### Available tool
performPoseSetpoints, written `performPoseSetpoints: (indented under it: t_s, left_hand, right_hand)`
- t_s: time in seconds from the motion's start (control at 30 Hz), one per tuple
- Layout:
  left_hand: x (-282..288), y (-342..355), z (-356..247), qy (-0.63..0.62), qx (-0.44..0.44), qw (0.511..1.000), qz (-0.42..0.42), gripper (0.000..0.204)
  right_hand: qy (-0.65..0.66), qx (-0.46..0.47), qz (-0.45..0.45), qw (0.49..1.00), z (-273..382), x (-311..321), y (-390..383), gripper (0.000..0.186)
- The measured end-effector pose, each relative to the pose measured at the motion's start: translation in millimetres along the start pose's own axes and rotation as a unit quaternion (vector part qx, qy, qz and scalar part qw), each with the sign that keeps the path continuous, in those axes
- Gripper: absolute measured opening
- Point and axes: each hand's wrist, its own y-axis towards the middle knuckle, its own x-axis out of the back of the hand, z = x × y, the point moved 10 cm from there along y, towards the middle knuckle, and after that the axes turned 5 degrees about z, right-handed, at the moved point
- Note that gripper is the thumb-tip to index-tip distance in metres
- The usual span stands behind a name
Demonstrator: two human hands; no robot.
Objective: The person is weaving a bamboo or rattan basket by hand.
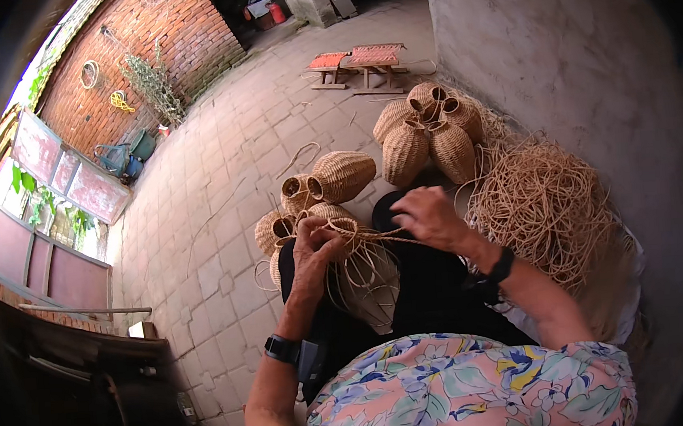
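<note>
Over my lap, my left hand [312, 251] is closed on the rim of a small woven basket [344, 226] with loose strands hanging below it. From that rim a tan cord [391, 236] stretches across to my right hand [430, 216], whose fingers are pinched on it. Beyond my left hand lie several finished-looking woven baskets, one [344, 175] on its side with its narrow mouth facing left. Farther right, past my knee, several more bulb-shaped baskets [406, 151] lean together with their necks meeting. My left palm hides part of the basket's rim.
A big tangled heap of tan cord [543, 207] lies on the right beside a grey wall [560, 55]. Two low stools with red woven seats [374, 55] stand ahead on the paved floor [220, 182]. Dark furniture [92, 381] is at lower left, a brick wall [163, 43] at far left.
</note>
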Motion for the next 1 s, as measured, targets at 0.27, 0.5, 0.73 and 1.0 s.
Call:
performPoseSetpoints:
  t_s: [0.27, 0.5, 0.73, 1.0]
  left_hand:
    - [3, 0, -3, -0.008, 0.041, 0.999, 0.015, 0.038]
    - [5, 3, 3, -0.022, 0.032, 0.999, 0.018, 0.037]
    - [3, 3, 3, -0.032, 0.024, 0.998, 0.039, 0.035]
    - [5, 1, -1, -0.015, 0.016, 1.000, 0.022, 0.032]
  right_hand:
    - [-0.112, 0.027, 0.074, 0.991, -43, -31, -56, 0.020]
    - [-0.436, -0.464, 0.361, 0.681, -297, 105, -337, 0.026]
    - [-0.021, -0.262, 0.012, 0.965, -183, 39, -155, 0.015]
    - [-0.014, 0.052, 0.157, 0.986, 33, -40, -2, 0.013]
